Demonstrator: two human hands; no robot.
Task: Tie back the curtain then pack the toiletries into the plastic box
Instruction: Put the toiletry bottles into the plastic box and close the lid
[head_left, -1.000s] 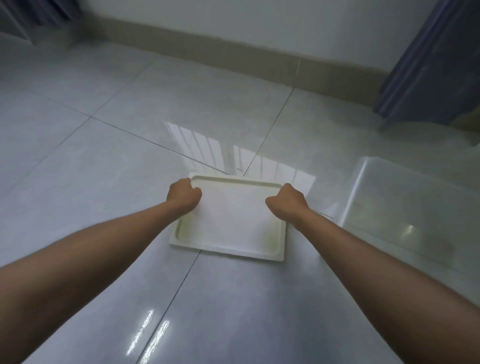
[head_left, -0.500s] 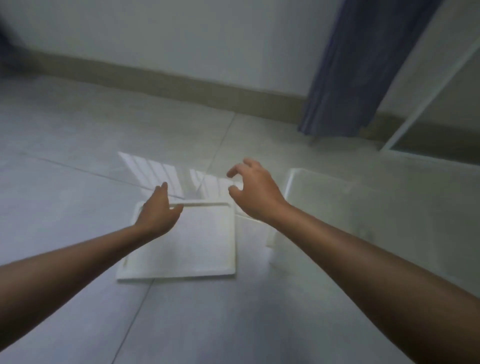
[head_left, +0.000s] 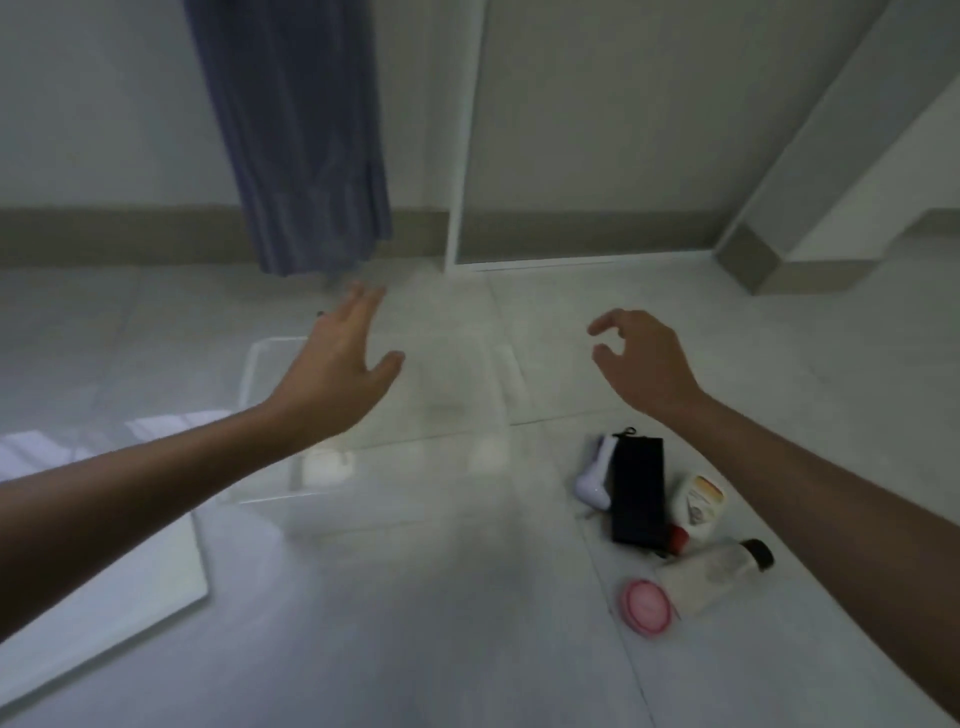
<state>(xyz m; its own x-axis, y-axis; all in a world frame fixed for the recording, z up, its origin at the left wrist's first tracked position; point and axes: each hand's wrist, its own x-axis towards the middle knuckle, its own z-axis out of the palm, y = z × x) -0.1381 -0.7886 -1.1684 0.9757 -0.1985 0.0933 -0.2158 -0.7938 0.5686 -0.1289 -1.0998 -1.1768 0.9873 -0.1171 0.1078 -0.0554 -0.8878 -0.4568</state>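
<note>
A clear plastic box (head_left: 447, 415) stands on the floor in the middle, its walls faint and blurred. My left hand (head_left: 337, 374) hovers above its left side with fingers straight, holding nothing. Right of the box, my right hand (head_left: 641, 364) hangs in the air with loosely curled fingers, empty. Below that hand the toiletries lie on the floor: a black pouch (head_left: 638, 496), a white device (head_left: 595, 480), a white jar (head_left: 697, 504), a tube with a black cap (head_left: 714, 571) and a round pink item (head_left: 647, 605). A blue curtain (head_left: 301, 135) hangs at the back.
The white lid (head_left: 104, 597) lies flat on the floor at the lower left, beside the box. A white door frame (head_left: 462, 145) and a wall corner (head_left: 753, 260) stand behind. Glossy floor tiles spread all around.
Both hands let go of the white lid and rose off it. The view swung right, bringing the box to the middle and the toiletries and curtain into sight.
</note>
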